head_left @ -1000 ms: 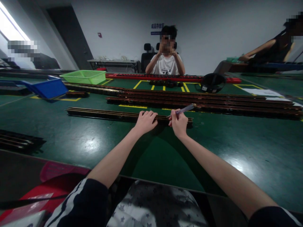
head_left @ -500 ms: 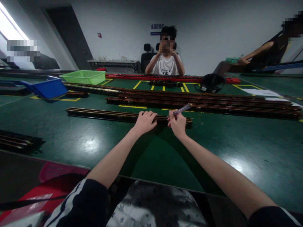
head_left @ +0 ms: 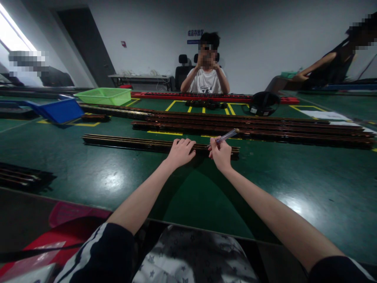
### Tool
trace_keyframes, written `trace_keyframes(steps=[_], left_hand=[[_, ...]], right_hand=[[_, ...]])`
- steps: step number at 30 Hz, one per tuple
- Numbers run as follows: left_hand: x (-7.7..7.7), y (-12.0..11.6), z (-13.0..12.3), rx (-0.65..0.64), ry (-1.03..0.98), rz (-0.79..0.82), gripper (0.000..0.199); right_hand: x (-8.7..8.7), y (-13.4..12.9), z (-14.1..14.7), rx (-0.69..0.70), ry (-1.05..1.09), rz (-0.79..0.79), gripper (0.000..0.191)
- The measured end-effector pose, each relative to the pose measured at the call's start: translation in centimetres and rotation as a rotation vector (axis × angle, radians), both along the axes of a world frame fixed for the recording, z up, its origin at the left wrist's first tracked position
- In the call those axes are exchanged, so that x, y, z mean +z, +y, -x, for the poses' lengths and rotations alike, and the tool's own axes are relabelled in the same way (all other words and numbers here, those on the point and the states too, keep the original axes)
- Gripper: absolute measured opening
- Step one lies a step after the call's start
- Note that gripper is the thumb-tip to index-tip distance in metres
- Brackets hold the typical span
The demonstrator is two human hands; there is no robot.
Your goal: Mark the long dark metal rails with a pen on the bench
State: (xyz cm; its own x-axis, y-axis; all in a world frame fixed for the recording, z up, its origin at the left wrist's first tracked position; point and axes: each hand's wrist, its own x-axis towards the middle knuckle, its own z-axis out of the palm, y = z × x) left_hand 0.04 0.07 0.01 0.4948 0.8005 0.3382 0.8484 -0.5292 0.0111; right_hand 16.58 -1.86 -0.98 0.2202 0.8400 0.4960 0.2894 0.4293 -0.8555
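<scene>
Nearest my camera is a star-patterned cloth (head_left: 191, 255) over the lap, with two bare forearms reaching from dark sleeves across a green table (head_left: 203, 208). At the table's near left edge lies a dark bundle (head_left: 22, 177).

Farther in, the strips (head_left: 126, 142) being worked on lie sideways, with both hands toward their right end. My left hand (head_left: 181, 152) rests palm down across them, fingers lightly spread. Beside it, my right hand (head_left: 220, 155) pinches a pen-like tool (head_left: 226, 136) with a clear handle; its thin tip points down and left at the strips. I cannot tell whether it touches.

I judge the step in hand as steadying the strips while working them with the tool; the next move calls for a firm left hand and careful tip control.

Beyond lie longer strips (head_left: 250, 127), a blue tray (head_left: 60, 110) and a green basket (head_left: 103, 96) to the left, then a seated co-worker (head_left: 207, 80) with raised hands.
</scene>
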Motion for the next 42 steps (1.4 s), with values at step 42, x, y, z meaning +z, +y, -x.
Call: trace_keyframes(steps=[42], left_hand=[[0.17,-0.23,-0.02,0.002,0.024,0.0,0.037]], right_hand=[[0.22,-0.13,-0.01,-0.002,-0.001,0.017,0.038]])
